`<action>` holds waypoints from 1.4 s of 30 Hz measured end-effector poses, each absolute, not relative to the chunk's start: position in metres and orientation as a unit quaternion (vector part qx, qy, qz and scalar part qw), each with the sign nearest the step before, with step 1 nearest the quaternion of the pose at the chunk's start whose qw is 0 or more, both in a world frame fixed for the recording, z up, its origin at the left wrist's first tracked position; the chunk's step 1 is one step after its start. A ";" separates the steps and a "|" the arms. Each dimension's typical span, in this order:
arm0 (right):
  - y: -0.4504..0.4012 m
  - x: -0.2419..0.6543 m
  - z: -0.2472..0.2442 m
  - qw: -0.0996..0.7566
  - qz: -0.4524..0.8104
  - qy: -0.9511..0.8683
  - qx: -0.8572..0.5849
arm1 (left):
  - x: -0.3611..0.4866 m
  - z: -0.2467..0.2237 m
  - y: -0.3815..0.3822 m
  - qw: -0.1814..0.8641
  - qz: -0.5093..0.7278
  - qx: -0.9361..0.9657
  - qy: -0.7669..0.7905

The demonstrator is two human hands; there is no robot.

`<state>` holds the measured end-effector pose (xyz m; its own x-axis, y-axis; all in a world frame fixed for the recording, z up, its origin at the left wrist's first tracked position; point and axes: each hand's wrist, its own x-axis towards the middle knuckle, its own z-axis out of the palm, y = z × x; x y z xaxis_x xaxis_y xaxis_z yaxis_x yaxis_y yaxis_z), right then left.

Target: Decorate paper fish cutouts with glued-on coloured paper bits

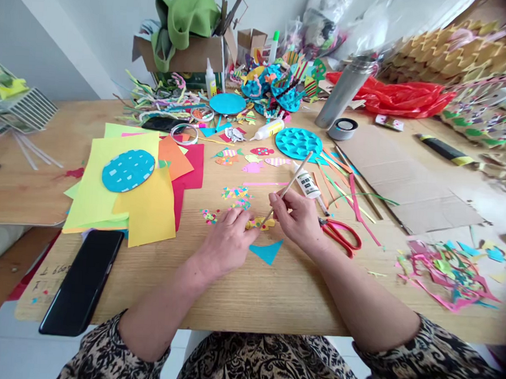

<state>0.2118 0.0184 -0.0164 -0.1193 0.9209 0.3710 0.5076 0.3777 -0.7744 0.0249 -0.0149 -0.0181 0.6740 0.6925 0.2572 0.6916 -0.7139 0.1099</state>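
My right hand (297, 214) is closed round a thin wooden stick (297, 175), its lower tip touching a small yellow paper fish with dots (265, 223). Beside it my left hand (230, 236) rests on the table, fingers bent together over the fish's left end; what lies beneath those fingers is hidden. A blue paper scrap (267, 251) lies just below the fish. Small multicoloured paper pieces (236, 193) are above my left hand, and several cut-out paper fish (253, 167) lie farther back. A white glue bottle (307, 184) lies behind my right hand.
Red-handled scissors (343, 234) lie right of my right hand, with paper scraps (447, 273) and cardboard (400, 180) beyond. Left are coloured sheets (89, 186), a blue dotted disc (128, 170) and a black phone (82, 282). A metal flask (346, 92) stands behind, near a textured blue disc (298, 143).
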 end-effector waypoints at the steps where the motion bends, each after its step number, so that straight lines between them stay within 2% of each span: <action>1: 0.018 0.212 -0.016 0.431 0.239 -0.708 -0.505 | 0.025 -0.019 -0.015 -0.002 0.140 0.915 0.379; 21: 0.022 0.212 -0.017 0.433 0.261 -0.687 -0.522 | 0.025 -0.022 -0.013 -0.015 0.149 0.917 0.370; 29: 0.026 0.212 -0.007 0.531 0.373 -0.542 -0.533 | 0.027 -0.021 -0.015 -0.008 0.130 0.915 0.383; 33: 0.026 0.215 -0.003 0.569 0.359 -0.506 -0.540 | 0.026 -0.021 -0.015 0.028 0.133 0.913 0.385; 37: 0.026 0.216 -0.003 0.584 0.334 -0.499 -0.547 | 0.023 -0.020 -0.013 0.102 0.189 0.902 0.375; 42: 0.025 0.217 -0.004 0.610 0.327 -0.490 -0.530 | 0.009 -0.014 -0.004 0.152 0.361 0.827 0.404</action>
<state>0.2171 0.0249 -0.0044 0.3057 0.9185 0.2508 0.1210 0.2238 -0.9671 0.0089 -0.0041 -0.0136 0.4134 0.7774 0.4741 0.5575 -0.6277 0.5433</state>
